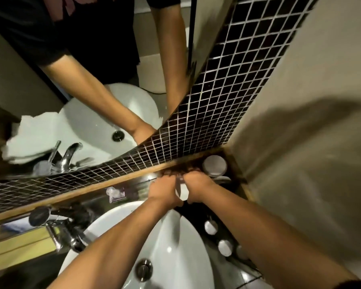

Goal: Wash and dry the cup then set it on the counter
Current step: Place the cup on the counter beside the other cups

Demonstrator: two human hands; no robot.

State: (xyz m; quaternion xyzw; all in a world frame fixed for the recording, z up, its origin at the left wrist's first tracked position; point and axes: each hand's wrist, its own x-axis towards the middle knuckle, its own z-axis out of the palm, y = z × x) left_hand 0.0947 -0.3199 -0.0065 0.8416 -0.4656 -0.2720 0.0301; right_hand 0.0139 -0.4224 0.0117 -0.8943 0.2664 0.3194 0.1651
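Motion blur is smearing the far end of the scene, and the fingers of both hands are running into the shadow under the wooden ledge [121, 180], so their exact grip is hard to read. A person is reaching both bare forearms out over a white basin [165, 243], and the left hand [165, 190] and right hand [198, 187] are closing from either side on a pale, narrow object that appears to be the cup [181, 190]; only a white sliver of it is showing between the palms, and whether a cloth is wrapped around it cannot be told. The cup is sitting above the basin's far rim, close to the back right corner of the dark counter [198, 215]. A round white lidded jar [214, 165] is standing in that corner just beyond the right hand, and three small round caps [225, 247] are lining the counter's right edge beside the right forearm. A chrome tap [65, 236] is jutting over the basin's left rim, with the drain [143, 270] near the front. Above the ledge, dark mosaic tiles [227, 97] are framing a mirror [92, 90] that is doubling the arms, basin and a white towel [31, 138].
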